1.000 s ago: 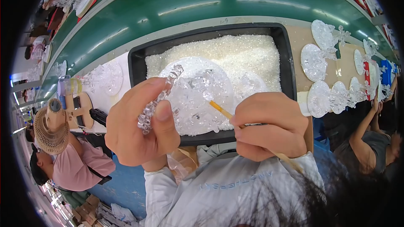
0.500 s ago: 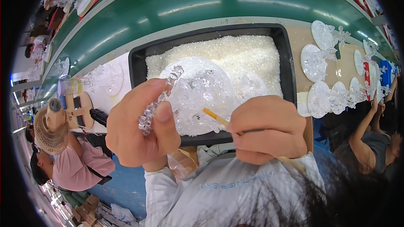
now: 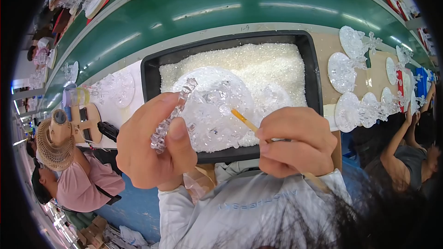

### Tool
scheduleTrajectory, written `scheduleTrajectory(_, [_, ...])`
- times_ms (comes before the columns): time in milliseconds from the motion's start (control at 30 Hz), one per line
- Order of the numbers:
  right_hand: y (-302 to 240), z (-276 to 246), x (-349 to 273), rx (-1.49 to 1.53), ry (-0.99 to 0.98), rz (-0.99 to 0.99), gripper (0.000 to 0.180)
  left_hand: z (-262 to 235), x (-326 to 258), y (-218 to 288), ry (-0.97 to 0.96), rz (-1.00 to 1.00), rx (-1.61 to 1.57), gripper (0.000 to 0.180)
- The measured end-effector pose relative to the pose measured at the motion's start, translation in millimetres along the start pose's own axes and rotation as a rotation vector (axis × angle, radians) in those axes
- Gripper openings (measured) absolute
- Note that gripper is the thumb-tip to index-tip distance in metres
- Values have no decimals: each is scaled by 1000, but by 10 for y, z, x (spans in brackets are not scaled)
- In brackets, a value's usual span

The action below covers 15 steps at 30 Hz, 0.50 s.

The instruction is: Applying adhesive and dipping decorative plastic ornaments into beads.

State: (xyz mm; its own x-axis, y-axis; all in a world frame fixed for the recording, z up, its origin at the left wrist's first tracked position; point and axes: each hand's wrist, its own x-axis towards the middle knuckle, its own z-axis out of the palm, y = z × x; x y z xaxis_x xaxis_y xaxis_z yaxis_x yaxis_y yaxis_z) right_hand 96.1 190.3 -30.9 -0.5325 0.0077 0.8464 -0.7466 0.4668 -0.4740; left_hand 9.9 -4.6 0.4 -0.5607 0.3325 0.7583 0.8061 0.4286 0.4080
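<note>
My left hand (image 3: 150,150) pinches a clear, knobbly crystal-like piece (image 3: 187,88) between thumb and fingers, tilted over the tray. In my right hand (image 3: 297,140) is a thin brush (image 3: 245,121) with a pale handle, its yellowish tip pointing up and left. The brush tip appears apart from the held piece. Below both hands, a round white disc with clear, glittering parts (image 3: 217,103) lies on white granules (image 3: 272,62) in a black tray (image 3: 315,83). Part of the disc is hidden behind my left hand.
On the right, several clear round-based pieces (image 3: 342,73) stand on a brown board (image 3: 323,48). More clear pieces (image 3: 121,90) are at the left, near a small beige fan (image 3: 57,140). A green conveyor belt (image 3: 203,0) runs behind the tray. People (image 3: 85,175) sit on both sides.
The brush has moved slightly right and up, with its tip farther from my left hand. My left hand still holds the clear piece in nearly the same place.
</note>
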Motion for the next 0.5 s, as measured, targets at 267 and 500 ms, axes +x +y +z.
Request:
scheduleTrajectory(267, [15,52,-51,96,73,-67,16,55,-25,-17,109,-52,69,38])
scheduleTrajectory(500, [9,-42,-57,90,-19,-67,18,27,-25,-78,93,-65,18,20])
